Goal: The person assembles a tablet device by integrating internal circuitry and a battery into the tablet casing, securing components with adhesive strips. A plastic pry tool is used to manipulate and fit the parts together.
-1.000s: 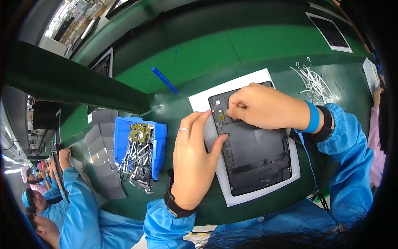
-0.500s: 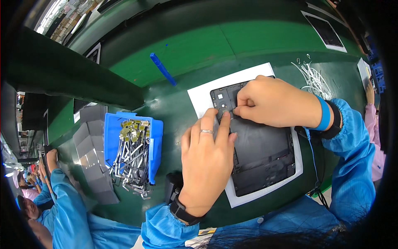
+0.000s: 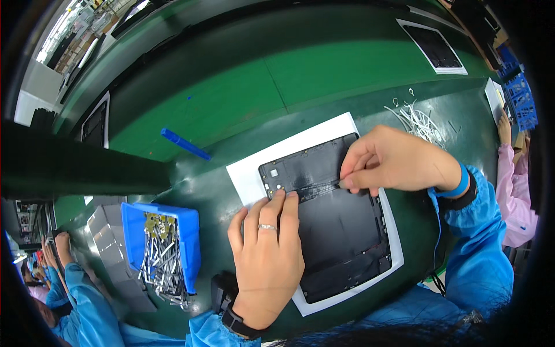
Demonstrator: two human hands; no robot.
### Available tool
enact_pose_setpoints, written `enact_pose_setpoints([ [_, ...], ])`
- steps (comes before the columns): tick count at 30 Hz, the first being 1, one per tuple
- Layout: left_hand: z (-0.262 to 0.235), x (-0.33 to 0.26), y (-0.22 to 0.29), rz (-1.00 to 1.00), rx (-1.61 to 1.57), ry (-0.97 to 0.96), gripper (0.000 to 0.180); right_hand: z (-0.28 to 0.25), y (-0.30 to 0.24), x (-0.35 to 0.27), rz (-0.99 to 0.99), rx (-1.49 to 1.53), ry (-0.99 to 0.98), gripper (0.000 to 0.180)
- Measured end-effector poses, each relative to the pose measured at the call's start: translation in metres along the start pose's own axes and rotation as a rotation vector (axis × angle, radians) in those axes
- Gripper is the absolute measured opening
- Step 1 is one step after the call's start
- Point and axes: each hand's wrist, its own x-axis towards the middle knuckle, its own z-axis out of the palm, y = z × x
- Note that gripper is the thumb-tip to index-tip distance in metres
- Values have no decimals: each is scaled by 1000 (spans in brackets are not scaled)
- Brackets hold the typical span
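Observation:
A black tablet housing [image 3: 341, 231], its inner side up, lies on a white sheet [image 3: 245, 180] in front of me. My left hand [image 3: 269, 248] rests over its left edge, fingers stretched out and fingertips pressing near the small square and round cutouts. From those fingertips a thin dark strip [image 3: 317, 189] runs across the housing to my right hand [image 3: 396, 162]; whether it is a loose cable or part of the housing I cannot tell. Thumb and forefinger of my right hand are pinched together at the strip's right end, hiding what is between them.
On the left stands a blue bin [image 3: 193, 243] full of small flat cables with connectors, beside a grey divided sheet [image 3: 115, 254]. A blue pen [image 3: 185, 144] lies beyond. White wires [image 3: 422, 124] are piled at the far right, with another tablet housing [image 3: 433, 46] behind. Co-workers sit both sides.
My right hand has slid rightward across the housing, away from my left fingertips, uncovering the dark strip. My left fingers stay near the cutouts. The whole view has shifted.

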Motion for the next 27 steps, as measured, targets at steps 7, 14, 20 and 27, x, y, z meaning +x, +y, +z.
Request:
enact_pose_setpoints([
  [7,6,6,4,-29,86,31,43,8,-3,-13,-130,-187,208,19],
  [14,9,5,5,-86,153,7,41,13,5,-6,-186,-240,249,12],
  [20,15,3,6,-91,223,21,37,26,12,-4,-265,-313,370,13],
  [27,11,3,11,-103,257,-19,37,32,17,-6,-284,-422,447,11],
])
